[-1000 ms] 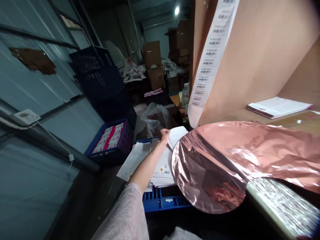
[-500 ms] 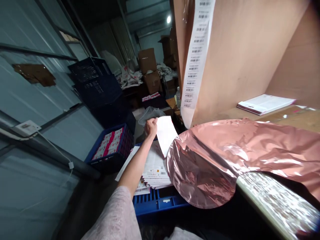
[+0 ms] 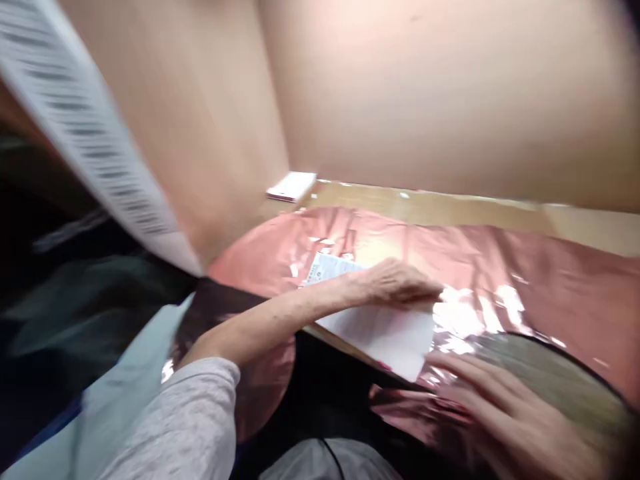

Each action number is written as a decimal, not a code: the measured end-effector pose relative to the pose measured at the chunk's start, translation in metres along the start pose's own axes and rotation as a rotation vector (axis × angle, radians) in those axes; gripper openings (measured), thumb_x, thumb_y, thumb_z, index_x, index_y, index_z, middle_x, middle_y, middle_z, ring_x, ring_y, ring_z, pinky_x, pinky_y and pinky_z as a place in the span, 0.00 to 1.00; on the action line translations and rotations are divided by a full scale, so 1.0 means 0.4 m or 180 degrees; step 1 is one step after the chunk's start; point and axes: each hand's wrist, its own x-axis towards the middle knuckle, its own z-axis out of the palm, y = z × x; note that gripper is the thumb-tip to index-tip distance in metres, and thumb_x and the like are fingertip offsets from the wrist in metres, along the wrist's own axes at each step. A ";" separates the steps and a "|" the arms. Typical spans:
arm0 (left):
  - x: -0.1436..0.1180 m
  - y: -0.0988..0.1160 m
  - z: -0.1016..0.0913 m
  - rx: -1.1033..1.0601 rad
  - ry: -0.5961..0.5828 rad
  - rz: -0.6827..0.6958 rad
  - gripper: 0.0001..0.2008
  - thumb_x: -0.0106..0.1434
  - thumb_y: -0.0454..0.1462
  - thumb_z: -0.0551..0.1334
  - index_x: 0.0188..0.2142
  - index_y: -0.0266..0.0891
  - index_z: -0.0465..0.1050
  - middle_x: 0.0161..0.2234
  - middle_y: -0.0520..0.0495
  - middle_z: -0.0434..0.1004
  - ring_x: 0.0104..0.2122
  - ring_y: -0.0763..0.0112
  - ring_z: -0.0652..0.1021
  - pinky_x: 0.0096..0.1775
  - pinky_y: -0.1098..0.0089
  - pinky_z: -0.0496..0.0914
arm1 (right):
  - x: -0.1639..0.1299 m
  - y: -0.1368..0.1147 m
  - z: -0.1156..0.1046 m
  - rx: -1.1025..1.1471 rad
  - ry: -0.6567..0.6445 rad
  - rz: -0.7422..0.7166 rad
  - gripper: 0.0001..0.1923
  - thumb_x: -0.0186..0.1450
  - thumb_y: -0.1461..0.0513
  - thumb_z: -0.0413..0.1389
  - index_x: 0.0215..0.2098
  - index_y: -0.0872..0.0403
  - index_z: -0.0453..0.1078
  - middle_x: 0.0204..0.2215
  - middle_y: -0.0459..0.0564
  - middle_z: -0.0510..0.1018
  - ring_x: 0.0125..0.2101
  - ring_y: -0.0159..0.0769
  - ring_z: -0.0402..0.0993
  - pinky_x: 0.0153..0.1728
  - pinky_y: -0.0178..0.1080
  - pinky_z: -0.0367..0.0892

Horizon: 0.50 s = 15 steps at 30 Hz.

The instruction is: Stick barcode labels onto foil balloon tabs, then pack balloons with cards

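Note:
A white printed card (image 3: 377, 333) is over the rose-gold foil (image 3: 565, 273), which looks like a flat, uninflated foil balloon. My left hand (image 3: 400, 283) reaches across the card, fingers closed together near its right edge; the exact grip is blurred. Fine print shows at the card's upper left corner, and the forearm hides part of its middle. My right hand (image 3: 520, 407) is at the lower right, fingers stretched toward the card's near right corner, above the foil. It appears to hold nothing, though motion blurs it.
A strip of barcode labels (image 3: 115, 160) hangs at the left beside a cardboard-coloured panel (image 3: 220, 100). A small white stack (image 3: 293, 187) lies in the back corner. Taped brown surface (image 3: 450, 208) runs behind the foil.
The view has swung right, from the card stack in the blue crate to the foil-covered surface. My left hand has brought the white card over the foil. My right hand has come into view.

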 end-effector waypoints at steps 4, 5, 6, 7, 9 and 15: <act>0.110 0.045 0.109 -0.0186 -0.0513 0.0795 0.04 0.65 0.34 0.63 0.36 0.42 0.77 0.36 0.48 0.79 0.34 0.67 0.76 0.35 0.70 0.67 | -0.031 -0.030 0.042 -0.0478 -0.0458 0.0292 0.14 0.71 0.63 0.46 0.39 0.54 0.74 0.55 0.60 0.75 0.54 0.47 0.73 0.51 0.50 0.74; 0.099 0.051 0.121 -0.0130 -0.0387 0.0662 0.05 0.66 0.34 0.61 0.39 0.41 0.77 0.40 0.45 0.79 0.37 0.65 0.76 0.38 0.69 0.68 | -0.035 -0.043 0.064 -0.0563 -0.0421 0.0455 0.13 0.71 0.62 0.47 0.37 0.55 0.74 0.56 0.61 0.75 0.54 0.47 0.73 0.52 0.50 0.73; 0.073 0.057 0.130 -0.0038 -0.0198 0.0406 0.07 0.68 0.35 0.59 0.41 0.40 0.76 0.43 0.42 0.78 0.40 0.63 0.76 0.41 0.66 0.68 | -0.040 -0.057 0.086 -0.0619 -0.0363 0.0610 0.13 0.71 0.62 0.48 0.35 0.56 0.73 0.57 0.63 0.73 0.56 0.48 0.72 0.53 0.50 0.73; 0.037 0.066 0.137 0.0154 0.0150 -0.0138 0.08 0.69 0.36 0.58 0.42 0.39 0.75 0.45 0.40 0.76 0.43 0.61 0.75 0.43 0.64 0.69 | -0.046 -0.074 0.106 -0.0649 -0.0309 0.0757 0.12 0.71 0.62 0.49 0.36 0.57 0.73 0.58 0.64 0.72 0.58 0.49 0.70 0.54 0.50 0.72; -0.048 0.090 0.150 0.0572 0.0639 -0.1296 0.14 0.69 0.46 0.58 0.40 0.38 0.74 0.43 0.38 0.75 0.44 0.56 0.74 0.45 0.60 0.70 | -0.055 -0.106 0.139 -0.0668 -0.0220 0.0987 0.09 0.69 0.62 0.52 0.37 0.58 0.73 0.60 0.67 0.69 0.60 0.52 0.66 0.56 0.52 0.69; -0.159 0.148 0.173 0.0915 0.0187 -0.1698 0.15 0.65 0.47 0.61 0.41 0.36 0.71 0.42 0.40 0.74 0.45 0.55 0.74 0.46 0.60 0.71 | -0.070 -0.141 0.166 -0.0693 -0.0383 0.0937 0.05 0.66 0.65 0.57 0.32 0.58 0.72 0.63 0.67 0.65 0.63 0.56 0.61 0.60 0.54 0.65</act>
